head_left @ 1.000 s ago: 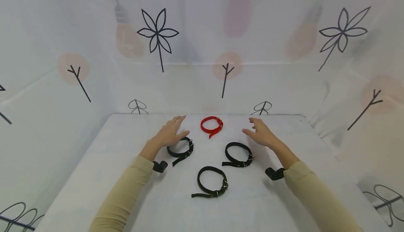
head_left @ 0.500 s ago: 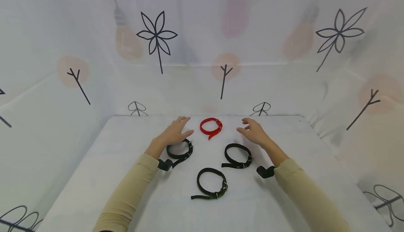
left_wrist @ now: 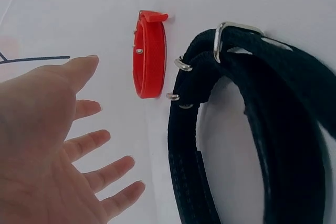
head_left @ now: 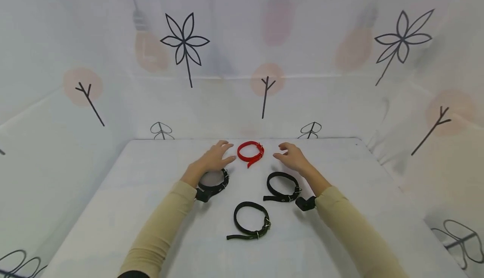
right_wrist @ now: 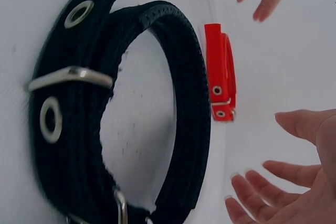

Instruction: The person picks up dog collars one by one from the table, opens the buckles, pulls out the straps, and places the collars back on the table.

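A buckled red collar (head_left: 242, 159) stands on edge in a loop near the table's back. My left hand (head_left: 213, 159) hovers just left of it, fingers spread and slightly bent, touching nothing. To its right my right hand (head_left: 294, 158) hangs with loosely bent fingers, also apart from it. Under my left wrist is a black collar (head_left: 223, 184), partly hidden by the wrist camera. Another black collar (head_left: 280, 195) lies before my right hand. In the left wrist view, the red collar (left_wrist: 149, 61) shows beyond the black collar (left_wrist: 184, 140); the right wrist view shows similar.
A dark green collar (head_left: 242, 228) forms a loop nearer the front of the white table (head_left: 204, 253). Behind the table hangs a patterned cloth (head_left: 227, 106) with flowers and bulbs, which also runs along both sides.
Both hands have moved inward toward the red collar, the left going right and the right going left. The collars stay where they were; the view shifts slightly.
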Demonstrator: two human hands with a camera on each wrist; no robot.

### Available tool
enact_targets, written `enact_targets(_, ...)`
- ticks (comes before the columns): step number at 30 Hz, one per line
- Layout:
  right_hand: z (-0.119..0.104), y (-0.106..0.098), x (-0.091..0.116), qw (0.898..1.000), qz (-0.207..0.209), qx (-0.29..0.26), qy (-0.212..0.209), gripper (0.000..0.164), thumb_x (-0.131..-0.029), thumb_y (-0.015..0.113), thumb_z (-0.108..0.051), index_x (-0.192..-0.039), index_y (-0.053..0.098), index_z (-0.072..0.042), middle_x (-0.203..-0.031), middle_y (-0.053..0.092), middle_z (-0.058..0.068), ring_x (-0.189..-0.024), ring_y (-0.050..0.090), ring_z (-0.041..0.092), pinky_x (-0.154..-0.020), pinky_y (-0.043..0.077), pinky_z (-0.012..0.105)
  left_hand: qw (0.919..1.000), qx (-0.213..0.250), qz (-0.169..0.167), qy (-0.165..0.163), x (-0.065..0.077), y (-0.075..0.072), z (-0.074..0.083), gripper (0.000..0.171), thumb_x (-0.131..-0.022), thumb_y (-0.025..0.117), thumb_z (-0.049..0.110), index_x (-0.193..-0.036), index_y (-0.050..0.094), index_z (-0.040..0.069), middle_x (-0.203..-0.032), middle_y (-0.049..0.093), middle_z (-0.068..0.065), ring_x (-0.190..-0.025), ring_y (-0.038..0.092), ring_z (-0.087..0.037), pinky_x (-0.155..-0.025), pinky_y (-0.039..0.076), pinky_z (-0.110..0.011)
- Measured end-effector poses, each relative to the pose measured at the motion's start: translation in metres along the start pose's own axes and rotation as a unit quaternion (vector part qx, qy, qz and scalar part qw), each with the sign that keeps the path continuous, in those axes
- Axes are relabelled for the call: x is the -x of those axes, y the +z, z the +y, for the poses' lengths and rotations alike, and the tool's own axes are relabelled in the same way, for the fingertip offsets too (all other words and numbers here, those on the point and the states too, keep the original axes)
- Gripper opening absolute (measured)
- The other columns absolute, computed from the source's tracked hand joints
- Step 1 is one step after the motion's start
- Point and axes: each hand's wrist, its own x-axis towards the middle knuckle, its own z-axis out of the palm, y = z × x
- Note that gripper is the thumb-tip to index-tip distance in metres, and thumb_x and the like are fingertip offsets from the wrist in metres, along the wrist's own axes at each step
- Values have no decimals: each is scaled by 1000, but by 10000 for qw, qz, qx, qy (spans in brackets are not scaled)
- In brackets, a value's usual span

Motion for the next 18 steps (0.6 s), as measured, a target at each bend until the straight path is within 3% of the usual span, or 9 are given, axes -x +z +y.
enact_targets(10, -5, 17, -15, 9996, -192, -136, 181, 59, -103, 61, -27, -148, 43, 6, -149, 47, 27, -133, 48, 43, -105, 45, 55, 9995, 287, -129, 58, -17, 6, 6, 62, -107, 54, 36, -157, 37, 4, -160, 32, -21, -148, 34, -37, -119, 30, -53)
enact_targets(18, -12, 23, -23, 9981, -343, -275, 434, 62, -102, 62, -28, -148, 42, 7, -147, 48, 27, -136, 45, 44, -109, 41, 56, 9975, 659, -216, -142, -29, 13, 11, 64, -106, 54, 34, -157, 34, 1, -158, 35, -24, -148, 34, -37, -119, 30, -52)
